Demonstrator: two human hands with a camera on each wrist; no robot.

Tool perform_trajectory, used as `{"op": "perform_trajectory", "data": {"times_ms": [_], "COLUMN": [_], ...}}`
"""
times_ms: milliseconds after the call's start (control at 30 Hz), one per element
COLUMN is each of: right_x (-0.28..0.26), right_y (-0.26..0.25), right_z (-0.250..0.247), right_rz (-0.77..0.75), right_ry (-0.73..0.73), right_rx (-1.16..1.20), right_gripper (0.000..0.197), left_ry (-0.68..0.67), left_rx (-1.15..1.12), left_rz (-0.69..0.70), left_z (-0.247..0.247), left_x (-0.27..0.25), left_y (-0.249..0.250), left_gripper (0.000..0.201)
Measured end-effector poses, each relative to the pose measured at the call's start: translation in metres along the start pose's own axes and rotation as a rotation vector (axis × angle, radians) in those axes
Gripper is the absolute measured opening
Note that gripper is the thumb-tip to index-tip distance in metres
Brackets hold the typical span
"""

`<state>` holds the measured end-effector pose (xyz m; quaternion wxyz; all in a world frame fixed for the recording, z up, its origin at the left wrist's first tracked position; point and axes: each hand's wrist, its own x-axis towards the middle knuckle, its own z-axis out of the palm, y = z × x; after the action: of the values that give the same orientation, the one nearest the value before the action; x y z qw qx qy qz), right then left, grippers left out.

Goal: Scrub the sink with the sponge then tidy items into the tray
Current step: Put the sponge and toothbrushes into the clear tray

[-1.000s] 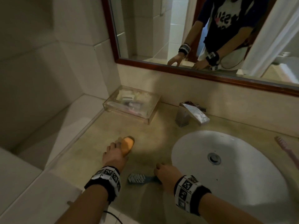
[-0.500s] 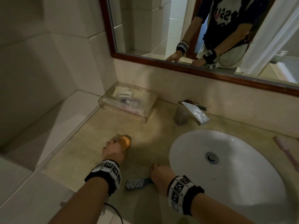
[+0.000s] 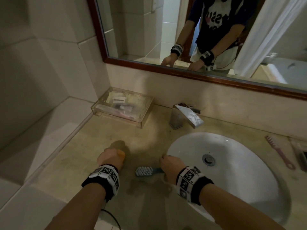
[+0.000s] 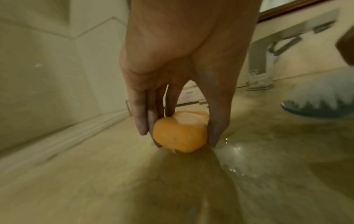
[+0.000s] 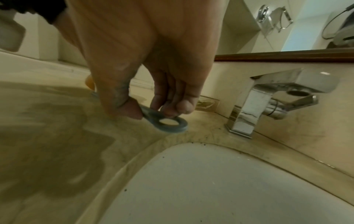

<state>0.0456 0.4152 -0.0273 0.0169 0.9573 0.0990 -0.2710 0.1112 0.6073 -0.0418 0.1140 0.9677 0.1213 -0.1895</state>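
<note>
Now: left hand (image 4: 184,60) fingers (image 4: 141,121) and thumb pinching the orange sponge (image 4: 181,133), narrow grip, fingers on one side, thumb on the other. Sponge down on the counter (image 3: 79,156), squeezed into a rounded lump, left of the sink (image 3: 232,180). Wet patch on the counter just right of the thumb. From the head view only a sliver of sponge (image 3: 121,154) visible past the knuckles of the left hand (image 3: 109,156).

Right hand (image 5: 143,68) fingers (image 5: 184,107) curled, thumb and fingertips pinching the looped handle end of a blue brush (image 5: 164,121). Handle low over the counter, near the sink rim; contact with the counter not clear. Brush head (image 3: 144,171) with pale bristles pointing toward the left hand, lying between the two wrists in the head view; right hand (image 3: 171,166) covering the handle.

Sink white, oval, drain (image 3: 208,160) near centre, dark specks along the rim in the right wrist view. Chrome tap (image 3: 186,117) behind the sink, spout angled over the basin.

Clear tray (image 3: 144,110) at the back left of the counter against the wall, well apart from both hands; small toiletries inside, too blurred to identify. Pink comb (image 3: 280,153) on the counter right of the sink. Mirror (image 3: 182,22) above, wood frame, reflecting the person's arms and wristbands.
</note>
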Motion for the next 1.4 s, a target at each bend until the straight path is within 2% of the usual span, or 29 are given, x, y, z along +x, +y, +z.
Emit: {"op": "perform_trajectory", "data": {"times_ms": [100, 233, 400, 567, 600, 700, 833, 966, 1066, 1166, 1233, 1300, 1333, 1400], "right_x": [-0.01, -0.031, -0.075, -0.131, -0.144, -0.179, -0.221, -0.252, -0.272, -0.293, -0.306, -0.317, -0.321, -0.321], "right_y": [0.013, 0.03, 0.059, 0.102, 0.111, 0.14, 0.185, 0.24, 0.29, 0.347, 0.384, 0.418, 0.433, 0.464], "right_z": [-0.005, -0.009, -0.009, 0.005, 0.009, 0.019, 0.033, 0.044, 0.052, 0.06, 0.067, 0.074, 0.076, 0.081], "right_rz": [0.055, 0.127, 0.258, 0.41, 0.447, 0.567, 0.71, 0.83, 0.908, 0.966, 1.0, 1.017, 1.019, 1.034], "right_ry": [0.053, 0.092, 0.117, 0.119, 0.116, 0.118, 0.119, 0.099, 0.098, 0.124, 0.141, 0.168, 0.207, 0.306], "right_rx": [0.049, 0.084, 0.1, 0.152, 0.165, 0.19, 0.201, 0.232, 0.268, 0.306, 0.374, 0.467, 0.515, 0.634], "right_gripper": [0.04, 0.041, 0.039, 0.041, 0.041, 0.042, 0.043, 0.045, 0.05, 0.051, 0.048, 0.037, 0.029, 0.028], "left_ry": [0.002, 0.007, -0.123, -0.241, -0.26, -0.304, -0.292, -0.25, -0.238, -0.214, -0.244, -0.245, -0.232, -0.199], "left_rx": [0.097, 0.159, 0.144, 0.123, 0.131, 0.147, 0.208, 0.172, 0.159, 0.13, 0.102, 0.107, 0.126, 0.131], "left_rz": [0.039, 0.172, 0.375, 0.692, 0.727, 0.82, 0.937, 1.001, 1.002, 1.024, 1.029, 1.029, 1.034, 1.067], "left_z": [-0.006, -0.011, -0.003, 0.017, 0.02, 0.032, 0.051, 0.07, 0.083, 0.096, 0.106, 0.115, 0.119, 0.126], "left_x": [-0.01, -0.027, -0.063, -0.107, -0.114, -0.131, -0.155, -0.174, -0.188, -0.198, -0.208, -0.221, -0.227, -0.235], "left_y": [0.008, 0.019, 0.051, 0.1, 0.112, 0.153, 0.21, 0.271, 0.323, 0.38, 0.419, 0.456, 0.472, 0.5], "left_gripper": [0.038, 0.036, 0.041, 0.039, 0.035, 0.052, 0.056, 0.051, 0.065, 0.07, 0.068, 0.064, 0.065, 0.07]}}
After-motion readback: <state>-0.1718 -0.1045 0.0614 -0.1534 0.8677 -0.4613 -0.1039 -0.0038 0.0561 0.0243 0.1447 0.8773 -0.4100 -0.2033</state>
